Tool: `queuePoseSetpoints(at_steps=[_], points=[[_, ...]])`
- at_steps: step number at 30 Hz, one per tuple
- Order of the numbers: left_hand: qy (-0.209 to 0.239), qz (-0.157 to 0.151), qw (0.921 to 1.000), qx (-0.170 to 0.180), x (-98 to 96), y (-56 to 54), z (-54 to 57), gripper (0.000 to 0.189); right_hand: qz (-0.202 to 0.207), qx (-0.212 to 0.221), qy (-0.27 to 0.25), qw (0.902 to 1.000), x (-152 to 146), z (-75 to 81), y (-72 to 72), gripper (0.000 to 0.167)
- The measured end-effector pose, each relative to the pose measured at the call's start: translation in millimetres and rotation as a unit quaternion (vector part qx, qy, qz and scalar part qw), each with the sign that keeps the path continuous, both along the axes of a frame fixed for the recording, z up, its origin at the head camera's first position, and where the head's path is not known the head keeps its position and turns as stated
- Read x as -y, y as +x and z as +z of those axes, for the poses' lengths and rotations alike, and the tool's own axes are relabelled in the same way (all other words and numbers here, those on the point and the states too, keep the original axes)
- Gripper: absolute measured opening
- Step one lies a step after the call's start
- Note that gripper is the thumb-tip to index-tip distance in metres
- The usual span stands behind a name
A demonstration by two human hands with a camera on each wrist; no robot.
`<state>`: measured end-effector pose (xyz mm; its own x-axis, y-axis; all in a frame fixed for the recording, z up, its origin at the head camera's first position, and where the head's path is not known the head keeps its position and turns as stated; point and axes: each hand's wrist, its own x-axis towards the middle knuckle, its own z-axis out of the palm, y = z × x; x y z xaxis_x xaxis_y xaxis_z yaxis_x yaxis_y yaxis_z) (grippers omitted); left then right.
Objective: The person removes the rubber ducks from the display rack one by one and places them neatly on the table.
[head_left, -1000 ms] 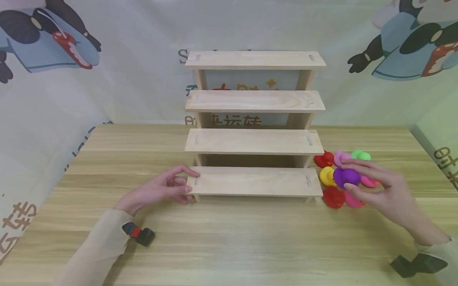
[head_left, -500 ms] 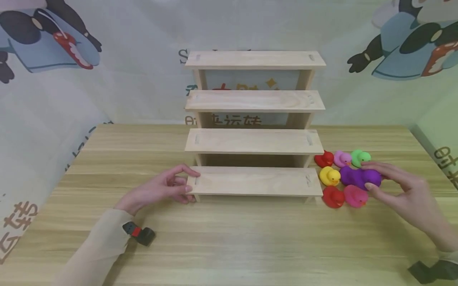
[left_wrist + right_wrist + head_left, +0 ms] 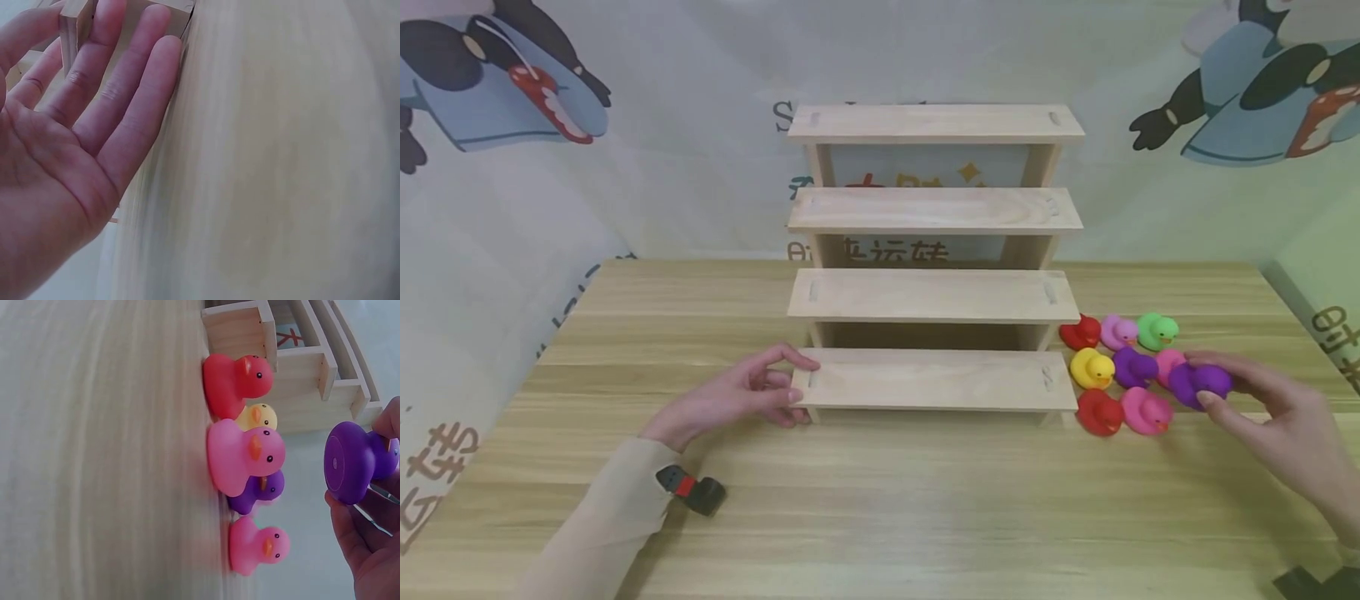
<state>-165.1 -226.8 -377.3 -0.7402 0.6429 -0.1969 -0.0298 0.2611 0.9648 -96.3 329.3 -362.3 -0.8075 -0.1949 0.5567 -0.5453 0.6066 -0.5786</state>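
My right hand (image 3: 1285, 417) pinches a purple rubber duck (image 3: 1199, 385) between thumb and fingers, just right of a cluster of ducks. In the right wrist view this duck (image 3: 350, 462) is off the table, its flat round base facing the camera. My left hand (image 3: 741, 392) grips the left end of the lowest board of a wooden step shelf (image 3: 932, 379), forefinger over the top and thumb at the front corner. The left wrist view shows the board's end (image 3: 75, 31) among the fingers, with the palm facing the camera.
On the wood-grain table (image 3: 880, 508), right of the shelf, sit red (image 3: 1099, 412), yellow (image 3: 1092, 368), green (image 3: 1157, 331), pink (image 3: 1146, 411) and another purple duck (image 3: 1135, 367). A printed cloth (image 3: 700, 167) hangs behind the stepped boards.
My right hand has carried the purple duck rightward, away from over the cluster, uncovering the other purple duck and a pink one. My left hand has stayed at the board's end.
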Motion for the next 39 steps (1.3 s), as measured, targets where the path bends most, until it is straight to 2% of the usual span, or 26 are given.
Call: queuePoseSetpoints(at_steps=[12, 18, 29, 34, 39], points=[[-0.003, 0.002, 1.0000, 0.002, -0.4, 0.1, -0.3, 0.038, -0.007, 0.009, -0.011, 0.9999, -5, -9.5, 6.3, 0.044], [-0.005, 0.005, 1.0000, 0.005, -0.8, 1.6, 0.9, 0.038, -0.018, 0.025, -0.030, 0.9991, -9, -10.1, 9.4, 0.040], [-0.005, 0.009, 0.9999, 0.008, -0.8, 1.6, 0.6, 0.039, -0.027, 0.034, -0.030, 0.9986, -12, -13.4, 12.7, 0.042], [-0.005, 0.009, 0.9999, 0.007, -0.6, 1.1, 0.1, 0.039, -0.038, 0.054, -0.021, 0.9976, -15, -17.5, 13.3, 0.042], [-0.001, 0.001, 1.0000, -0.001, -0.7, 0.4, -0.8, 0.038, -0.052, 0.094, 0.006, 0.9942, -21, -21.0, 13.6, 0.040]])
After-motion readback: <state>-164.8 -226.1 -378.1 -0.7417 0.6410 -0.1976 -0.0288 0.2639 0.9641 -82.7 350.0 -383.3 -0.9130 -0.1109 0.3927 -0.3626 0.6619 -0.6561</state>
